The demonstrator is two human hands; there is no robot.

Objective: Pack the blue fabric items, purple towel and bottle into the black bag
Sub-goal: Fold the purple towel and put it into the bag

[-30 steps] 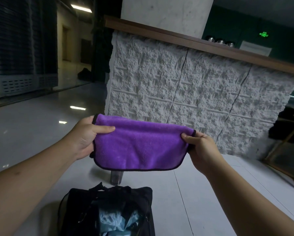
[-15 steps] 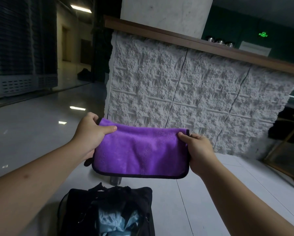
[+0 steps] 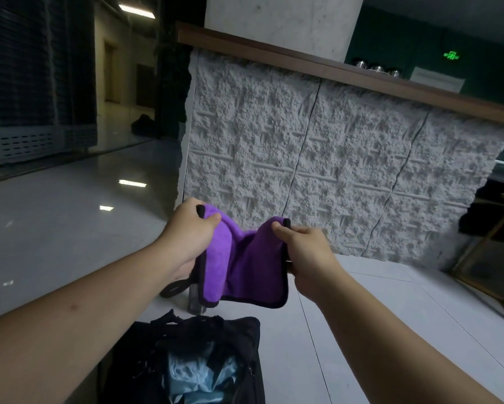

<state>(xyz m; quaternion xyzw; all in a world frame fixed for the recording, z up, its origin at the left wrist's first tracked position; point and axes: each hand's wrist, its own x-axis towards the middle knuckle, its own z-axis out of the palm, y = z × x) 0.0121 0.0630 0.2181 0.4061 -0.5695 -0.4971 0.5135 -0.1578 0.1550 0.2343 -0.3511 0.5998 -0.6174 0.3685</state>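
1. Gripping the towel (image 3: 245, 266) at both side edges, mid-frame: left hand (image 3: 191, 237) curled round the left edge with thumb on top, right hand (image 3: 306, 252) pinching the right edge between thumb and curled fingers.
2. Sagging into a U between the hands, held in the air above and just beyond the bag (image 3: 186, 357), lower centre of frame.
3. Lying open on the floor (image 3: 361, 316), with blue fabric (image 3: 198, 377) already visible inside.
4. Standing just behind the bag, partly hidden by the towel: a clear object, probably the bottle (image 3: 195, 301), not yet packed by the look of it.
5. Risk: folding unevenly, since the hanging middle could twist and leave a bulky wad that crowds the bag's mouth.
6. Risk: knocking the bottle over while lowering the towel, given how near the hem hangs to it.
7. Risk: catching the dangling black loop under the left hand on the bag's straps.
8. Cut off at the bottom edge: the bag's near side and most of its contents.
9. Hard to judge: remaining room inside, and the bottle's top, hidden behind the towel.
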